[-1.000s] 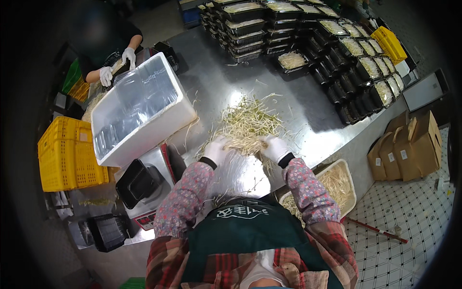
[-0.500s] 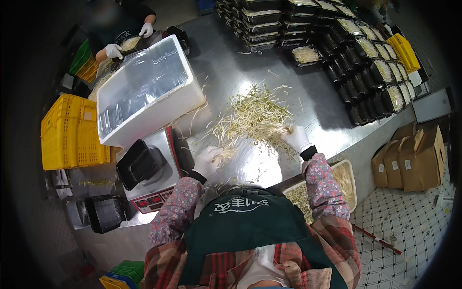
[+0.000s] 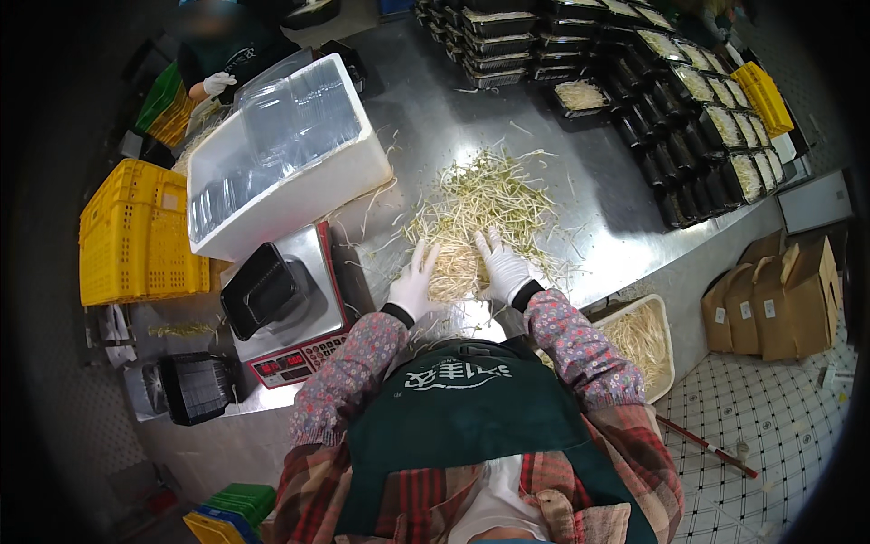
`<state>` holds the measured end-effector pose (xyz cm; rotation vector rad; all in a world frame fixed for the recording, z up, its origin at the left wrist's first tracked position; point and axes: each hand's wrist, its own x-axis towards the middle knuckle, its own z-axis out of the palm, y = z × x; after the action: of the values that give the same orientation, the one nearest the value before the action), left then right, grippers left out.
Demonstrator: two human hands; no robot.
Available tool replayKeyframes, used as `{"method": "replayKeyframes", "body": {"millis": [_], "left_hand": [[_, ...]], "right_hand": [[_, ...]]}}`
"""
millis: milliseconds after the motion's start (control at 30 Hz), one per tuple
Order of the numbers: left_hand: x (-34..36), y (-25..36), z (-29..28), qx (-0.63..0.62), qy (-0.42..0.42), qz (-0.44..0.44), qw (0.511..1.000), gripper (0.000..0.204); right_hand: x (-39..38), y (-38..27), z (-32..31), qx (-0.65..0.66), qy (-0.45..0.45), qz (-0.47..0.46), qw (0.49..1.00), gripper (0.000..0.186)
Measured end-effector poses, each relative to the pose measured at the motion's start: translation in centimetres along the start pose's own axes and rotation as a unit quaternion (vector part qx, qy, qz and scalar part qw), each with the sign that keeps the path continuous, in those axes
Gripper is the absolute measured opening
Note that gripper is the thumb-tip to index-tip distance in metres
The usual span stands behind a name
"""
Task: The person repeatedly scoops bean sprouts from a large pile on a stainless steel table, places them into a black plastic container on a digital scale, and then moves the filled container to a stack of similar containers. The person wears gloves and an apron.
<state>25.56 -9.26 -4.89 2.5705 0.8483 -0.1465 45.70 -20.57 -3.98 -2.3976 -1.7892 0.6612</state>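
Note:
A loose heap of bean sprouts lies on the steel table in front of me, pale stems mixed with green-yellow tips. My left hand, in a white glove, rests at the heap's near left edge with fingers stretched out and apart. On the near right edge, my right hand, gloved too, has its fingers spread against the sprouts. Between both palms sits a bunch of paler stems. Neither hand is closed around anything.
To the left, a black tray sits on a red-edged scale. Behind it stands a white foam box of transparent lids. Filled black trays are stacked at the back. A sprout tub is at right. A co-worker's gloved hand shows far left.
My hands have come closer together, the right one moving left, and their fingers have spread. Stems have gathered between them. The co-worker's filled tray has left their hands.

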Motion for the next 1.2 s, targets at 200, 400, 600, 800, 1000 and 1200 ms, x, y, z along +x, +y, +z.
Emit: {"method": "replayKeyframes", "body": {"millis": [200, 400, 600, 800, 1000, 1200], "left_hand": [[5.0, -3.9, 3.9, -0.010, 0.047, 0.036, 0.998, 0.043], [0.1, -6.6, 2.6, -0.094, 0.125, 0.081, 0.984, 0.025], [-0.6, -1.0, 1.9, -0.101, 0.147, 0.096, 0.979, 0.042], [-6.8, -3.4, -4.4, -0.294, 0.226, 0.020, 0.928, 0.031], [-16.7, -10.4, -13.8, -0.091, 0.495, -0.148, 0.852, 0.069], [-21.9, -17.9, -11.8, -0.059, 0.421, -0.311, 0.850, 0.091]], "right_hand": [[3.8, 2.5, 4.0, 0.047, 0.085, -0.075, 0.993, 0.032], [2.0, 6.1, -2.1, 0.190, 0.081, 0.056, 0.977, 0.032], [3.8, 1.4, -1.2, 0.153, 0.054, 0.028, 0.986, 0.049], [3.7, 1.5, -0.1, 0.073, 0.067, 0.031, 0.995, 0.093], [2.8, -5.9, -0.7, -0.060, -0.065, 0.010, 0.996, 0.141], [6.6, -3.0, 2.0, -0.037, 0.019, 0.008, 0.999, 0.084]]}}
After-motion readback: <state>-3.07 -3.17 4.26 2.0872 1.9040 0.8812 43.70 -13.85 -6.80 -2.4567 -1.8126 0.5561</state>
